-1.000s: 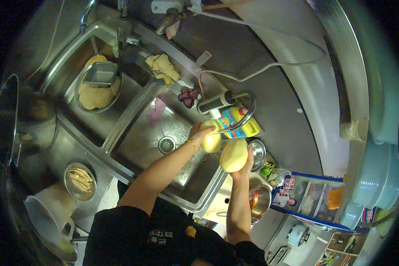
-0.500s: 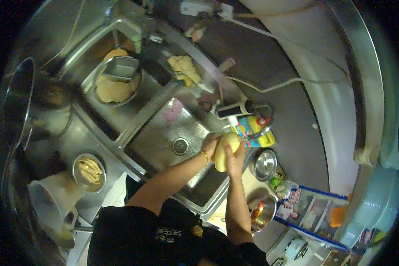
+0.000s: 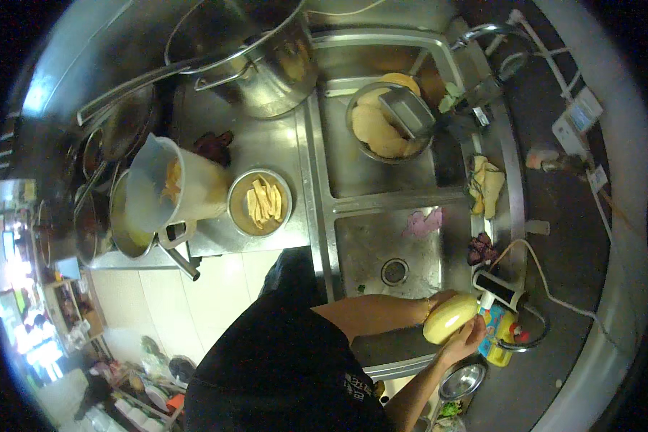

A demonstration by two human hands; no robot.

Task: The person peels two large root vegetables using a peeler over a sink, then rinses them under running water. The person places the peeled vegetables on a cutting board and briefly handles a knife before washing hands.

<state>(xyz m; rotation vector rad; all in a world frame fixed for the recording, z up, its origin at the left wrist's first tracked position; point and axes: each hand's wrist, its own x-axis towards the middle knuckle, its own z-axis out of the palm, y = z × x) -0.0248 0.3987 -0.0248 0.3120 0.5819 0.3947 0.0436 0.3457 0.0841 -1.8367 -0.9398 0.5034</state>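
Above the sink [image 3: 367,245], left hand [image 3: 443,296] and right hand [image 3: 465,340] in joint grip around a yellow oval vegetable [image 3: 448,318].

glossy vegetable [image 3: 450,319] — shiny metal sink [image 3: 360,241]

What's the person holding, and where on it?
Probably a peeled potato, pale yellow: the right hand holds its lower right side, the left hand, partly hidden, its upper edge.
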